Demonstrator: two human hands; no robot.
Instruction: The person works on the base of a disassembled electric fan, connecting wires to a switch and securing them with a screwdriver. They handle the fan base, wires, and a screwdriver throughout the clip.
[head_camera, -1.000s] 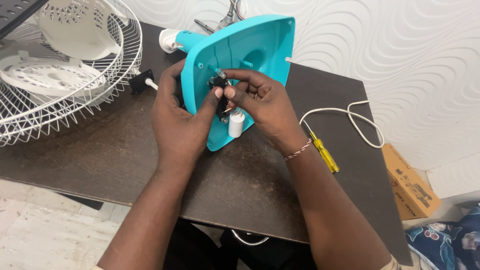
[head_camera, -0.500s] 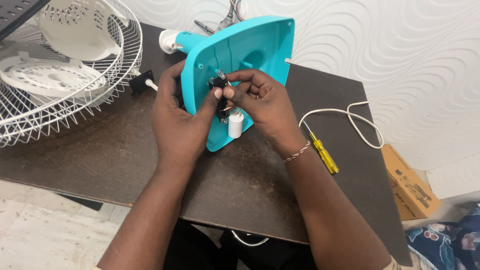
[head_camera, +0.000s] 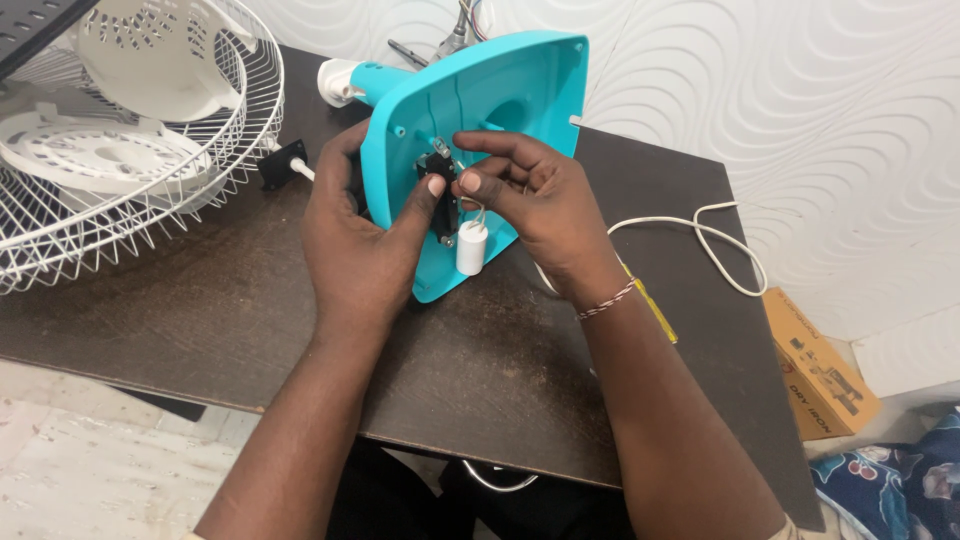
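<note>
My left hand (head_camera: 365, 240) steadies the tilted fan base (head_camera: 480, 130) on the table (head_camera: 250, 330) — my right hand (head_camera: 530, 205) pinches thin wires (head_camera: 447, 160) inside it. Tugging too hard could snap them — or tip the base.

The teal plastic fan base (head_camera: 500, 110) stands tilted mid-tabletop (head_camera: 200, 320), white wire fan guard (head_camera: 130, 200) to its left, white looped cord (head_camera: 715, 245) right.

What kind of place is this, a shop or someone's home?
Probably a home or small repair corner, not a factory. A dark wooden table stands against a wavy white wall, with white fan guards and a turquoise fan base that both hands work on.
</note>
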